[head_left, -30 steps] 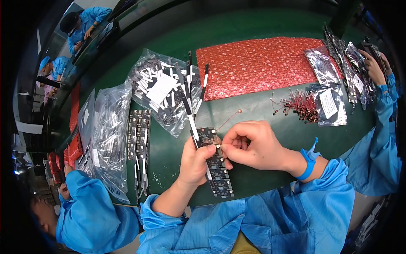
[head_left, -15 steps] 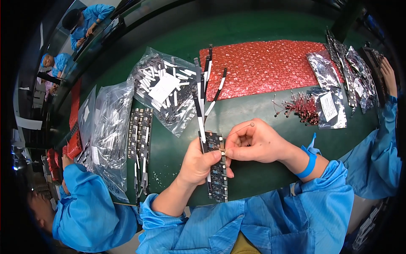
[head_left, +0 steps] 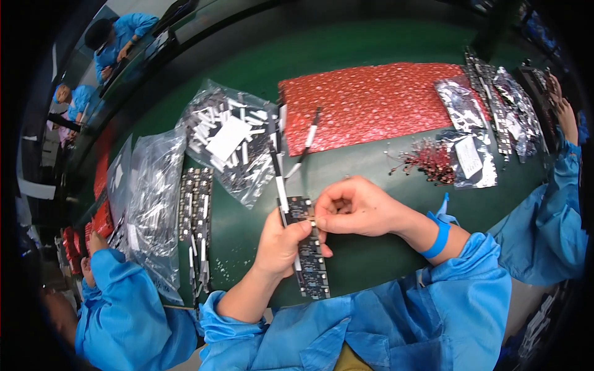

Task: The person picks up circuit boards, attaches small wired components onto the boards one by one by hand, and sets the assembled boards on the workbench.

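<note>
My left hand (head_left: 277,247) is closed round a black strip of joined circuit boards (head_left: 314,272), its thumb pressed on the face. Black-and-white flat cables (head_left: 280,185) rise from the board's upper left side, past the left fingers. At the board's right edge, my right hand (head_left: 365,209) is closed in a pinch beside a small pale connector (head_left: 313,224). A thin wired part (head_left: 348,177) with a small round end sticks up above the right fingers. Its other end, at the fingertips, is too small to make out.
Left of my hands are more circuit board strips (head_left: 197,204) and clear plastic bags (head_left: 154,204); another bag (head_left: 223,167) holds flat cables. Red bubble wrap (head_left: 371,102) lies behind. At right are red-and-black wired parts (head_left: 428,162) and silvery bags (head_left: 473,164). Co-workers sit on both sides.
The whole view has shifted slightly, so my hands and the board appear a little further left. Both hands keep their grip, with the right fingertips still at the board's edge.
</note>
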`<control>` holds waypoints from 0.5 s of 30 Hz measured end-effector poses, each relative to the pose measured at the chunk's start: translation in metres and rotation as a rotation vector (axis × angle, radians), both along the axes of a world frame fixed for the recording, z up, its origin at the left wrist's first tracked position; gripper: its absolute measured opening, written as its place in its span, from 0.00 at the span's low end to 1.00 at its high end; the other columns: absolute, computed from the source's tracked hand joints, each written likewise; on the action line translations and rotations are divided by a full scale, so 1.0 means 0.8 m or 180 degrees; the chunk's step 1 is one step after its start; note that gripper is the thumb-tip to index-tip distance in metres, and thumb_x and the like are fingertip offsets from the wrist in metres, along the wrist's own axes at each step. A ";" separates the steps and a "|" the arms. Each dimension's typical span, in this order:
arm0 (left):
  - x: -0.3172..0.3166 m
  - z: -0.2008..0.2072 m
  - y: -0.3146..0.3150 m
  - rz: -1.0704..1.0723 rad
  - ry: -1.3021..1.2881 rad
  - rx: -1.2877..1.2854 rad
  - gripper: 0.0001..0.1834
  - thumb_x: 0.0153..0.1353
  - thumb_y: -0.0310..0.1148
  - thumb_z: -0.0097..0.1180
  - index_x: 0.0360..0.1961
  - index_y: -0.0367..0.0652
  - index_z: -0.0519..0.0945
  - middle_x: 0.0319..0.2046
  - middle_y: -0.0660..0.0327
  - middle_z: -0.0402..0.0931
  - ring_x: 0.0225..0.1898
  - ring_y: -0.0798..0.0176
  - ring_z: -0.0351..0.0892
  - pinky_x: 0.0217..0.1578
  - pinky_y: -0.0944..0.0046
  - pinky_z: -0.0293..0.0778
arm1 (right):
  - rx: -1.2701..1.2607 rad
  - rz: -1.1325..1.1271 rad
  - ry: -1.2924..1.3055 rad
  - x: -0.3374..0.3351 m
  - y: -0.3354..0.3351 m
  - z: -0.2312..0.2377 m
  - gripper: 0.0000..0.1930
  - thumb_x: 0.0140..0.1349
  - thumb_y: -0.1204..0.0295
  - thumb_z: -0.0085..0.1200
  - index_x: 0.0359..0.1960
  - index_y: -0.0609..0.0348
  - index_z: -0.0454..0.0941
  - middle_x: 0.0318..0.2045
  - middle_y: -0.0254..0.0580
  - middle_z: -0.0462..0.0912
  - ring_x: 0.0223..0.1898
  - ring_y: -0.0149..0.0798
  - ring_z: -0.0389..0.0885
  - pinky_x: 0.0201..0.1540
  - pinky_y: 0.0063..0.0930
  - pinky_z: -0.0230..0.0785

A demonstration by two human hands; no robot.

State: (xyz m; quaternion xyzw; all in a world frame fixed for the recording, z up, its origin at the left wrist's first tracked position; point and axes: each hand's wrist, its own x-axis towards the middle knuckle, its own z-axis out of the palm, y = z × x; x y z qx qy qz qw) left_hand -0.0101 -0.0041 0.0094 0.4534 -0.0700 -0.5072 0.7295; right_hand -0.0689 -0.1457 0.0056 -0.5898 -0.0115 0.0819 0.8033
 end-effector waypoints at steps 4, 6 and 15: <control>0.003 0.000 0.005 0.0425 0.0096 -0.0151 0.10 0.38 0.22 0.41 0.26 0.34 0.63 0.19 0.54 0.65 0.15 0.63 0.68 0.17 0.69 0.69 | -0.1985 -0.0313 -0.0474 0.007 -0.033 0.009 0.06 0.44 0.74 0.47 0.25 0.63 0.68 0.18 0.35 0.71 0.22 0.24 0.69 0.23 0.16 0.62; 0.012 0.001 0.012 0.0374 -0.0031 -0.0074 0.12 0.36 0.21 0.42 0.28 0.34 0.63 0.21 0.54 0.66 0.20 0.63 0.69 0.21 0.70 0.69 | -0.3113 -0.0898 -0.0691 0.005 -0.065 0.009 0.06 0.41 0.75 0.48 0.23 0.62 0.68 0.16 0.38 0.71 0.20 0.27 0.70 0.22 0.18 0.62; 0.008 0.003 0.005 0.0553 0.0025 -0.0388 0.13 0.48 0.26 0.41 0.37 0.37 0.61 0.28 0.54 0.66 0.26 0.61 0.70 0.28 0.64 0.70 | -0.4576 -0.0610 0.0769 -0.010 -0.113 0.012 0.06 0.32 0.69 0.51 0.15 0.56 0.70 0.14 0.38 0.71 0.21 0.39 0.70 0.23 0.29 0.61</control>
